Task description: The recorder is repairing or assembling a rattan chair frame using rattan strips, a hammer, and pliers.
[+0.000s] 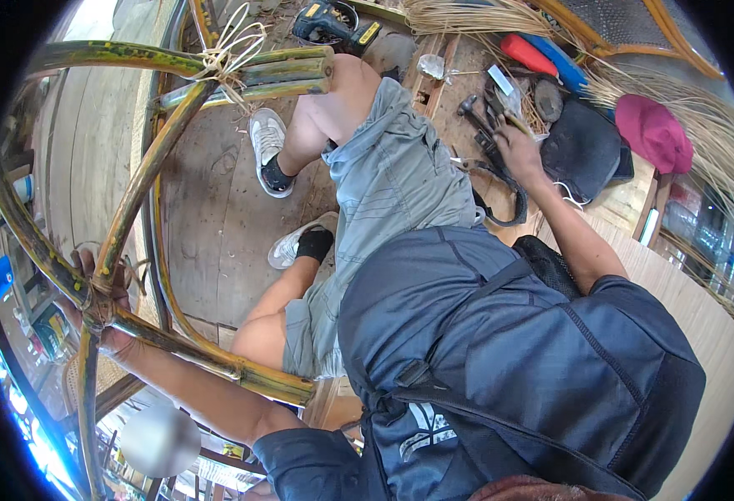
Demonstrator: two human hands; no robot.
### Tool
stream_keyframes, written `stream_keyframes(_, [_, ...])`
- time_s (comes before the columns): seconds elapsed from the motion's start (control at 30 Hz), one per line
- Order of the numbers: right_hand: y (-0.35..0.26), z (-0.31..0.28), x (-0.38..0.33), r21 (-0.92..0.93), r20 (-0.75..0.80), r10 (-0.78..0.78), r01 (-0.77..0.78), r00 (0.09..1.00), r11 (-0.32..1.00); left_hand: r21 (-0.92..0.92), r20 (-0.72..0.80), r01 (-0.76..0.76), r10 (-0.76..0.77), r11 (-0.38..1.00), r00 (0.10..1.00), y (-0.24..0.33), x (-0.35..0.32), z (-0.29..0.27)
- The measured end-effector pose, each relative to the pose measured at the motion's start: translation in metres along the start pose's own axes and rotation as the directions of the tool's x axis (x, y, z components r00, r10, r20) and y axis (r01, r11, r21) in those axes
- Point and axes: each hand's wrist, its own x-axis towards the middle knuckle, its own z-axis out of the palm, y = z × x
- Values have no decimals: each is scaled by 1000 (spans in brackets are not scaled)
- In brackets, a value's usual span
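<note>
A frame of thick green-brown rattan poles (pixel 166 159) stands to my left. My left hand (pixel 110 330) grips it at a joint where several poles meet. Cane binding (pixel 95 307) wraps that joint, and poles partly hide my fingers. On the right, my right hand (pixel 517 152) is down among tools on a wooden bench, its fingers curled together. What is in them is too small to make out. A small hammer (pixel 469 107) lies just left of these fingers. Another pole joint, at the top, is tied with loose pale cane strips (pixel 232 60).
A cordless drill (pixel 333 29) lies on the plank floor (pixel 208 217) beyond my knee. Beside the tools are a black bag (pixel 582 146), a maroon cap (pixel 655 134), a red-handled thing (pixel 529 55) and bundles of cane strands (pixel 667 104). A dark strap (pixel 509 209) lies near my right hip.
</note>
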Motion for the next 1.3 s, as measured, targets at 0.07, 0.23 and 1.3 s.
stream_keyframes(0.07, [0,7,-14,-37,60,40,-38,997,999,-12,102,31,-29,999,994,-6,-2,34])
stream_keyframes(0.23, [-7,9,-36,18,126,37,-39,991,999,52,141,58,-65,997,988,-10,-9,39])
stream_keyframes(1.3, [61,-11,58,-15,68,464,-465,883,885,116,-14,30,-28,993,1000,1,2,6])
